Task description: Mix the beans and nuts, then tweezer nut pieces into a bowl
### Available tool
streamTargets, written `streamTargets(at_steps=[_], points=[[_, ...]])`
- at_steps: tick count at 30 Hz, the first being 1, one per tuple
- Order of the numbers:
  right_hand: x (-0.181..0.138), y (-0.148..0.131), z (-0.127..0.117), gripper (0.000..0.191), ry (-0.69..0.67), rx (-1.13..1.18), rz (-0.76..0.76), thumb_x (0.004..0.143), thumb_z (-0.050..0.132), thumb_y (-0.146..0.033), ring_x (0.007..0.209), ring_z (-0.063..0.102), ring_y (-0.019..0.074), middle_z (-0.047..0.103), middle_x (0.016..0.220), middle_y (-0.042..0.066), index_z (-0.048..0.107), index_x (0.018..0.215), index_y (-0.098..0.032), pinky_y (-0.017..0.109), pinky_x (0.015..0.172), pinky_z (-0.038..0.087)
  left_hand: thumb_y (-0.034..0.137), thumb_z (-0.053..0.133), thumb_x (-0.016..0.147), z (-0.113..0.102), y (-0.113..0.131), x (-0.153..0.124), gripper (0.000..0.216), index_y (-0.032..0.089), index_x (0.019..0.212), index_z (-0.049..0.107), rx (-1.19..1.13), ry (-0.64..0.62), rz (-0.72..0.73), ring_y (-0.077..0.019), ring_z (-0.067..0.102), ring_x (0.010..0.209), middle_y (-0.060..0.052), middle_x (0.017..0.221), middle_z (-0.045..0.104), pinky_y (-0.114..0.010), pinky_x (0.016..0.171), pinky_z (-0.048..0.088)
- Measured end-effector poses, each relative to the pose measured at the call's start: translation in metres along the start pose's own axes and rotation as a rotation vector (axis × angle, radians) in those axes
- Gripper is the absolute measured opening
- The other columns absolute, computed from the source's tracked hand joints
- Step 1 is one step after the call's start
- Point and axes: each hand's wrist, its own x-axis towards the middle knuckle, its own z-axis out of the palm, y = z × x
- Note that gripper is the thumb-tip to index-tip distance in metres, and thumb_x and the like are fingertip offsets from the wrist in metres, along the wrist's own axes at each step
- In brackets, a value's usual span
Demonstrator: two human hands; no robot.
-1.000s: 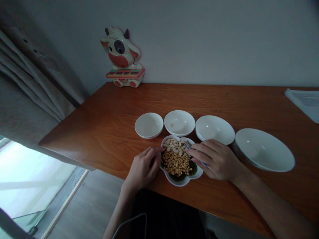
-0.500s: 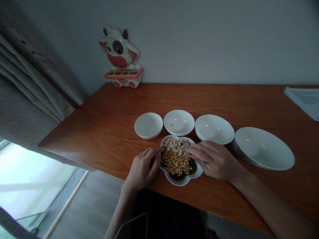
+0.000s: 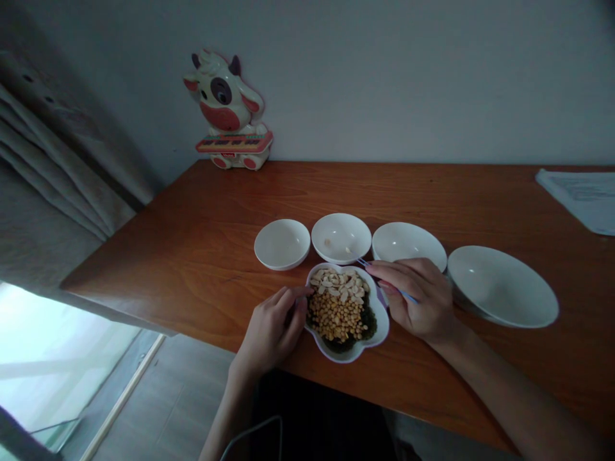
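Note:
A white flower-shaped dish [image 3: 379, 328] at the table's near edge holds pale nuts, yellow beans and dark green beans. My left hand [image 3: 271, 326] rests curled against its left rim. My right hand [image 3: 418, 294] sits at the dish's right side, fingers pinched on thin blue tweezers [image 3: 408, 295] whose tips point up toward the second small bowl [image 3: 341, 238]. That bowl holds two pale nuts. An empty small bowl [image 3: 282, 244] stands to its left.
Two larger white bowls, one [image 3: 408, 243] and another [image 3: 502, 288], continue the row to the right. A cow-shaped toy keyboard [image 3: 225, 115] stands at the back by the wall. Papers [image 3: 579, 195] lie far right. A curtain [image 3: 57, 173] hangs at left.
My right hand lifted from the dish and drew back to the right with the tweezers. A second nut now lies in the second small bowl. My left hand stayed put.

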Motion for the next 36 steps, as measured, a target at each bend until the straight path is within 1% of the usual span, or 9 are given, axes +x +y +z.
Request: streamTargets(at_steps=[4, 9, 15, 18, 23, 27, 31, 36], points=[[0.003, -0.001, 0.002, 0.035, -0.036, -0.013, 0.021, 0.092, 0.060, -0.007, 0.085, 0.067, 0.0192, 0.079, 0.103, 0.005, 0.061, 0.124, -0.021, 0.035, 0.078, 0.051, 0.026, 0.043, 0.107, 0.000, 0.000, 0.000, 0.028, 0.023, 0.130, 0.060, -0.002, -0.010, -0.004, -0.0185, 0.070, 0.090, -0.006, 0.104, 0.071, -0.031, 0.079, 0.054], [0.001, -0.001, -0.001, 0.031, -0.043, 0.018, 0.022, 0.093, 0.057, -0.007, 0.085, 0.068, 0.0190, 0.078, 0.103, 0.006, 0.061, 0.121, -0.019, 0.035, 0.077, 0.048, 0.027, 0.043, 0.107, 0.000, -0.001, 0.000, 0.028, 0.022, 0.130, 0.060, -0.009, -0.013, -0.003, -0.0183, 0.069, 0.089, -0.006, 0.103, 0.071, -0.031, 0.080, 0.053], [-0.001, -0.002, -0.006, 0.020, -0.015, 0.146, -0.021, 0.093, 0.053, -0.009, 0.077, 0.065, 0.0176, 0.075, 0.090, 0.007, 0.063, 0.109, -0.015, 0.035, 0.071, 0.046, 0.027, 0.042, 0.107, -0.001, 0.002, -0.001, 0.028, 0.022, 0.129, 0.060, -0.025, -0.021, -0.014, -0.0178, 0.070, 0.092, -0.006, 0.108, 0.071, -0.031, 0.081, 0.053], [-0.001, -0.003, -0.006, 0.017, -0.034, 0.187, -0.017, 0.092, 0.054, -0.009, 0.073, 0.064, 0.0170, 0.074, 0.087, 0.006, 0.063, 0.105, -0.015, 0.035, 0.069, 0.045, 0.026, 0.043, 0.107, -0.001, 0.002, -0.001, 0.028, 0.022, 0.128, 0.060, -0.025, -0.021, -0.015, -0.0180, 0.070, 0.093, -0.006, 0.108, 0.071, -0.031, 0.083, 0.053], [-0.002, -0.004, -0.006, 0.017, -0.087, 0.238, -0.037, 0.090, 0.056, -0.008, 0.074, 0.064, 0.0168, 0.074, 0.086, 0.005, 0.061, 0.105, -0.015, 0.034, 0.070, 0.046, 0.026, 0.043, 0.107, 0.000, 0.001, 0.000, 0.027, 0.022, 0.129, 0.060, -0.014, -0.018, -0.016, -0.0183, 0.069, 0.089, -0.006, 0.104, 0.071, -0.031, 0.080, 0.053], [-0.003, -0.004, -0.006, 0.016, -0.106, 0.267, -0.045, 0.091, 0.053, -0.008, 0.073, 0.062, 0.0162, 0.074, 0.085, 0.006, 0.062, 0.104, -0.015, 0.034, 0.070, 0.046, 0.026, 0.043, 0.107, 0.000, 0.000, 0.000, 0.027, 0.023, 0.129, 0.059, -0.016, -0.019, -0.010, -0.0184, 0.069, 0.092, -0.006, 0.106, 0.071, -0.032, 0.081, 0.053], [-0.004, -0.004, -0.008, 0.017, -0.124, 0.328, -0.054, 0.092, 0.052, -0.009, 0.072, 0.061, 0.0159, 0.073, 0.085, 0.006, 0.062, 0.104, -0.015, 0.034, 0.069, 0.045, 0.026, 0.043, 0.107, 0.000, 0.000, -0.001, 0.027, 0.023, 0.128, 0.060, -0.009, -0.011, -0.009, -0.0178, 0.069, 0.090, -0.005, 0.104, 0.071, -0.031, 0.080, 0.053], [-0.005, -0.006, -0.010, 0.016, -0.174, 0.381, -0.141, 0.093, 0.051, -0.012, 0.074, 0.060, 0.0174, 0.072, 0.086, 0.007, 0.062, 0.104, -0.014, 0.035, 0.069, 0.047, 0.026, 0.044, 0.107, -0.001, 0.001, 0.000, 0.027, 0.023, 0.128, 0.060, -0.007, -0.009, -0.008, -0.0174, 0.069, 0.089, -0.005, 0.103, 0.070, -0.030, 0.080, 0.052]])
